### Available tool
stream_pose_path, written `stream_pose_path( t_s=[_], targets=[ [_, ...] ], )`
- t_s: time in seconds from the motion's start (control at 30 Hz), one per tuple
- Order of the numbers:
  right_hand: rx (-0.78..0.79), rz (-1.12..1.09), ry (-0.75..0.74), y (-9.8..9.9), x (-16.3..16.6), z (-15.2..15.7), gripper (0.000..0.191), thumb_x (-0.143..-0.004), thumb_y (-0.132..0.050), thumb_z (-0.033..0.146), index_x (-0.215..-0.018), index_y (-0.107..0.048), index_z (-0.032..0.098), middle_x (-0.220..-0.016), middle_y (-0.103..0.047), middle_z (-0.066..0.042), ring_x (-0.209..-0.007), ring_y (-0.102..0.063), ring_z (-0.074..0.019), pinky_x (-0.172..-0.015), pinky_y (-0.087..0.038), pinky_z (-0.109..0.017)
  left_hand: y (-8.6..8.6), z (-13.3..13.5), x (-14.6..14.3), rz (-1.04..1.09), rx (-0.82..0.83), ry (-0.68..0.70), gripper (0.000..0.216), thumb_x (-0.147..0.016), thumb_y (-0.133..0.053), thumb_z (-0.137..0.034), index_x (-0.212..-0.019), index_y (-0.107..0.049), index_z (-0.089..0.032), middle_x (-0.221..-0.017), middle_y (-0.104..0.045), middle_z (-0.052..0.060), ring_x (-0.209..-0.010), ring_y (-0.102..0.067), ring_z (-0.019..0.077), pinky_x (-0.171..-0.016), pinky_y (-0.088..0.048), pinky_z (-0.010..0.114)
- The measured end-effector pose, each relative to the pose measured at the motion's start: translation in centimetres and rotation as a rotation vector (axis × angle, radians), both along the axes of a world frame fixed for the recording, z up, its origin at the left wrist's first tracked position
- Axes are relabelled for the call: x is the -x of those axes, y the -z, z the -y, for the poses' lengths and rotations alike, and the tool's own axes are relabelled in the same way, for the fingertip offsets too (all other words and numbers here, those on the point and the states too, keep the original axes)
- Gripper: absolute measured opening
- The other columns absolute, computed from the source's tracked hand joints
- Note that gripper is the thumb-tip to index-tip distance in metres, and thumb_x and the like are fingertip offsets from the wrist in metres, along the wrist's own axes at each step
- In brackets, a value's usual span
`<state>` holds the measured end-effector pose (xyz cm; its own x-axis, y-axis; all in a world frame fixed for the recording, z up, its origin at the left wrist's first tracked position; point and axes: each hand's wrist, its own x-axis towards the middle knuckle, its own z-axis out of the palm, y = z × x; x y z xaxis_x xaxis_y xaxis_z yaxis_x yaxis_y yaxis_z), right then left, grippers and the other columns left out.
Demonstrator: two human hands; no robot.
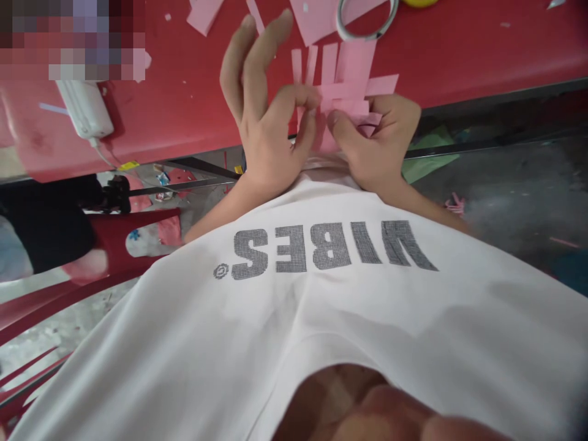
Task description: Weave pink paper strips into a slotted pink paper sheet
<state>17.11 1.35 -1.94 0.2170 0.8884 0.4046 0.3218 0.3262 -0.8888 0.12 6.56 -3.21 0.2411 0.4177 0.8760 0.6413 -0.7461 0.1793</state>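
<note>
Pink paper strips cross one another as a partly woven piece at the table's near edge, close to my white shirt. Several loose ends fan out toward the far side. My left hand pinches the left side of the piece between thumb and index finger, its other fingers raised. On the right, my right hand grips the piece with the thumb pressed on top; its other fingers are mostly hidden beneath the paper.
The red table carries pink paper sheets, a white ring resembling a tape roll, and part of a yellow object. A white power strip lies left. Below are a red chair and green paper.
</note>
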Motion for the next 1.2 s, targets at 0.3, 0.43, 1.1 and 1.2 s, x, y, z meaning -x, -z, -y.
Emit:
stream_pose_path(
  t_s=[0.3, 0.43, 1.1, 1.2],
  targets=[
    [-0.159, 0.153, 0.109, 1.0, -0.2, -0.3, 0.022, -0.083, -0.069, 0.030, -0.065, -0.060, 0.021, -0.060, -0.052, 0.003, -0.055, -0.046, -0.0111, -0.055, -0.037, -0.029, -0.1, -0.1, -0.7, -0.012, -0.071, 0.063, 0.017, -0.083, -0.060, -0.042, -0.086, -0.057, -0.025, -0.145, -0.042, 0.004, -0.138, -0.027, 0.0325, -0.112, -0.037, 0.054],
    [-0.192, 0.190, 0.093, 1.0, -0.4, -0.2, 0.022, -0.089, -0.065, 0.032, -0.071, -0.059, 0.022, -0.065, -0.051, 0.002, -0.059, -0.047, -0.0123, -0.057, -0.036, -0.030, -0.4, 0.2, -1.0, 0.012, -0.093, 0.048, 0.010, -0.082, -0.059, -0.034, -0.085, -0.057, -0.025, -0.141, -0.046, 0.004, -0.135, -0.032, 0.0309, -0.107, -0.043, 0.051],
    [-0.277, 0.243, 0.053, 1.5, -1.0, -0.4, 0.025, -0.089, -0.063, 0.054, -0.086, -0.063, 0.029, -0.084, -0.068, -0.001, -0.082, -0.062, -0.0228, -0.083, -0.046, -0.044, 0.3, 1.0, -0.5, -0.012, 0.196, 0.193, 0.025, -0.094, -0.054, -0.055, -0.094, -0.053, -0.030, -0.142, -0.050, 0.004, -0.130, -0.049, 0.0278, -0.107, -0.045, 0.054],
    [-0.188, 0.293, 0.050, 0.7, -0.9, -0.2, 0.023, -0.089, -0.062, 0.055, -0.083, -0.063, 0.033, -0.084, -0.070, -0.001, -0.088, -0.061, -0.0253, -0.087, -0.047, -0.047, 0.0, 1.9, -0.6, 0.027, 0.370, 0.213, 0.022, -0.092, -0.055, -0.053, -0.090, -0.052, -0.031, -0.148, -0.047, -0.001, -0.139, -0.044, 0.0288, -0.114, -0.041, 0.054]
  ],
)
